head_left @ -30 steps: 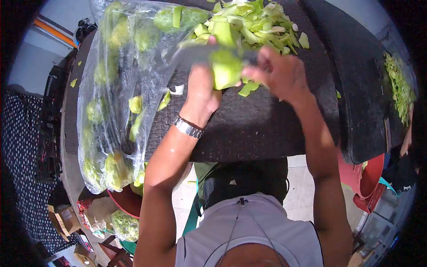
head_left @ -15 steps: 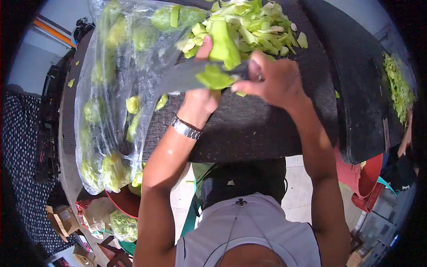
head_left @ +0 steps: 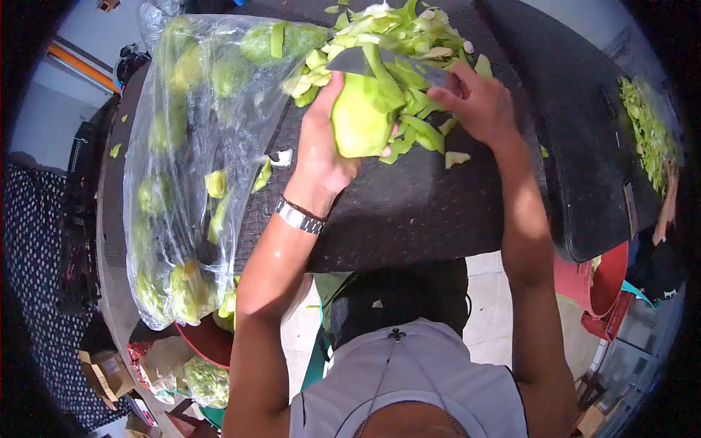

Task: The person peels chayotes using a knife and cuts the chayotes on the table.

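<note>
A pale green, partly peeled fruit (head_left: 360, 124) is held in my left hand (head_left: 321, 146), thumb along its left side and fingertips showing at its right. My right hand (head_left: 478, 104) grips the handle of a wide knife (head_left: 353, 61), its blade lying across the top of the fruit and pointing left. A strip of green peel rises over the blade. Behind and to the right of the fruit, a heap of peelings (head_left: 431, 36) covers the table's far part. A few loose peels lie beside my left hand's fingertips.
On the left, a clear plastic bag (head_left: 197, 139) holds several green fruits on the dark textured table (head_left: 409, 226). A black board (head_left: 577, 146) stands at the right, with more shreds (head_left: 642, 131) beyond and another person's hand (head_left: 667, 201) near them. Red tubs (head_left: 606, 281) sit below the table.
The blade has moved up from below the fruit to its top, and my right hand has gone up with it. The fruit's rounded end now faces me. Cut peels now lie right of it.
</note>
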A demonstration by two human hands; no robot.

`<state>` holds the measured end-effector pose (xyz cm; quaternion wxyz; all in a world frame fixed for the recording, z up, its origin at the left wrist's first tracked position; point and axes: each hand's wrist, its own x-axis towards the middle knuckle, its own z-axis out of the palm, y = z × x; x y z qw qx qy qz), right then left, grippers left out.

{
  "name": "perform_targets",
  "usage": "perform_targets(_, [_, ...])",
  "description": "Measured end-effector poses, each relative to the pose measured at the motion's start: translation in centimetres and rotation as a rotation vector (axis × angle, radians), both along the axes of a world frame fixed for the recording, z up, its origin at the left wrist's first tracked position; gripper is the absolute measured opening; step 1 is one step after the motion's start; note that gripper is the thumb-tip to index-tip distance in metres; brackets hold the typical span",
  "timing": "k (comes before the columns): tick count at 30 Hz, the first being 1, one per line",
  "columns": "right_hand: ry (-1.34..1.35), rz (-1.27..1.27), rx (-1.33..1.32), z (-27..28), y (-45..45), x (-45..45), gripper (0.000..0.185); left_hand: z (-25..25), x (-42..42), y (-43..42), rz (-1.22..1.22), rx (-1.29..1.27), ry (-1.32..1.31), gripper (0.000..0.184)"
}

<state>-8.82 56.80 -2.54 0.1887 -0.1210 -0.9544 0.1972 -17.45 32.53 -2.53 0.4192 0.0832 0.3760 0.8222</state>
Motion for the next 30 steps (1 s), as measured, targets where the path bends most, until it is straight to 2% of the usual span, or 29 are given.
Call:
perform_targets(6, [-0.002, -0.043, 0.021, -0.8, -0.1, -0.9, 0.073, -0.3, -0.4, -0.4, -0.094, 0.135, -0.126, 0.061])
perform_targets(10, [-0.1, -0.202, -0.11, -0.5, 1.5, -1.0, 0.075, -0.2, -0.3, -0.3, -0.097, 0.166, -0.099, 0.059])
perform_targets(12, [-0.098, -0.168, -0.256, -0.5, 0.6, -0.9, 0.076, 0.0, -0.4, 0.5, 0.078, 0.143, -0.113, 0.056])
perform_targets(15, [-0.019, -0.115, -0.332, 0.2, -2.2, -0.5, 0.054, -0.3, -0.2, 0.6, 0.226, 0.022, -0.113, 0.051])
perform_targets(16, [-0.034, -0.066, -0.297, 0.5, -3.3, -0.3, 0.054, -0.2, -0.2, 0.5, 0.25, -0.026, -0.104, 0.05])
perform_targets(18, [-0.07, 0.03, -0.226, 0.9, -5.4, 0.2, 0.053, -0.1, 0.0, 0.2, 0.23, -0.025, -0.086, 0.051])
perform_targets(22, [0.035, 0.343, -0.151, 0.0, -8.3, 1.0, 0.046, -2.2, -0.7, 0.4, 0.256, 0.086, 0.009, 0.057])
perform_targets(26, [0.144, 0.399, -0.097, -0.5, -9.3, 0.9, 0.048, -3.9, -1.0, 0.4, 0.184, 0.092, 0.087, 0.063])
perform_targets(30, [0.146, 0.351, -0.016, -0.6, -8.5, 0.5, 0.051, -2.9, -0.6, 0.4, 0.229, 0.093, 0.037, 0.061])
